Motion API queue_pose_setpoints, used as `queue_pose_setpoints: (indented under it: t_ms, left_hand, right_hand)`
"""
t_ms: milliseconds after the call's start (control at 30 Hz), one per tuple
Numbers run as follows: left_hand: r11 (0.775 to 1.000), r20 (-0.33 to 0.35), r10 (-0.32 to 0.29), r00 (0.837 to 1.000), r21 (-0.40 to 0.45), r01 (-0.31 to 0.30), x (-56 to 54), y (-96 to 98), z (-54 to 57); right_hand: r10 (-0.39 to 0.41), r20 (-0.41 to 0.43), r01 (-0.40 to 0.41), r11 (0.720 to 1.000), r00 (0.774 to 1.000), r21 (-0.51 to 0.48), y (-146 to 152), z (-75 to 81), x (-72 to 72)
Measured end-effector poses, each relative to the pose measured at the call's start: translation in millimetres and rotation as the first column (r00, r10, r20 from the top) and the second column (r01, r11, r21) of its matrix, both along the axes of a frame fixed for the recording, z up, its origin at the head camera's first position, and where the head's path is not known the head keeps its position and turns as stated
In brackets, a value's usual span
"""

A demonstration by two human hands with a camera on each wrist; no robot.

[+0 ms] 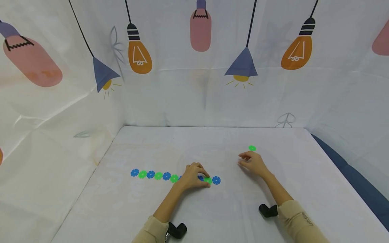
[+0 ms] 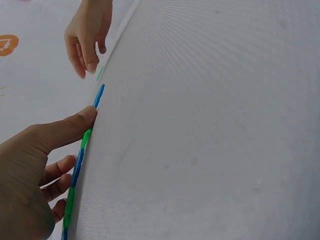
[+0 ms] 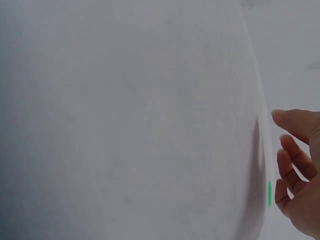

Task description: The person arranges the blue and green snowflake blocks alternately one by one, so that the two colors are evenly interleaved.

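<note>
A row of alternating blue and green notched plastic discs (image 1: pixel 166 176) lies across the white table, linked edge to edge. My left hand (image 1: pixel 192 177) lies over the row near its right end and hides some discs. Its thumb and index finger pinch a green disc (image 1: pixel 208 180) from two sides; a blue disc (image 1: pixel 216 180) ends the row just beyond. In the left wrist view the thumb rests against the edge of the row (image 2: pixel 76 175). Farther right, my right hand (image 1: pixel 253 163) hovers with loosely bent fingers and holds nothing. A single green disc (image 1: pixel 252 148) lies just past its knuckles.
The white table (image 1: pixel 170 145) reaches back to a white sheet (image 1: pixel 182 98) printed with lamps and bulbs. Dark blue material (image 1: pixel 349 172) shows along the table's right side. Black devices (image 1: pixel 177 231) are worn at both wrists.
</note>
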State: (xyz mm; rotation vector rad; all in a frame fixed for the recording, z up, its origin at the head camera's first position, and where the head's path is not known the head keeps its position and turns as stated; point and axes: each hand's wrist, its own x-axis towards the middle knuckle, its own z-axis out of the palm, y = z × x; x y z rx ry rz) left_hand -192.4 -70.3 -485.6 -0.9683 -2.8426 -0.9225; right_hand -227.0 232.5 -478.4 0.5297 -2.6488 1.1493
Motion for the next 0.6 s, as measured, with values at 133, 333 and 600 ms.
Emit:
queue_pose_setpoints:
  t_ms: [133, 333, 600]
  left_hand:
    - [1.0, 0.001, -0.001, 1.0, -0.002, 0.001, -0.1, -0.2, -0.1]
    - [1.0, 0.004, -0.001, 1.0, -0.005, 0.001, -0.4, -0.1, -0.8]
    - [1.0, -0.009, -0.005, 1.0, -0.011, 0.004, -1.5, -1.0, -1.7]
  right_hand:
    - [-0.116, -0.01, 0.116, 0.993, 0.993, 0.02, 18.5, -0.5, -14.5]
    - [-0.245, 0.036, 0.239, 0.965, 0.969, 0.109, 36.8, 0.0, -31.1]
    - [-0.297, 0.07, 0.279, 0.941, 0.952, 0.19, 46.7, -3.4, -40.9]
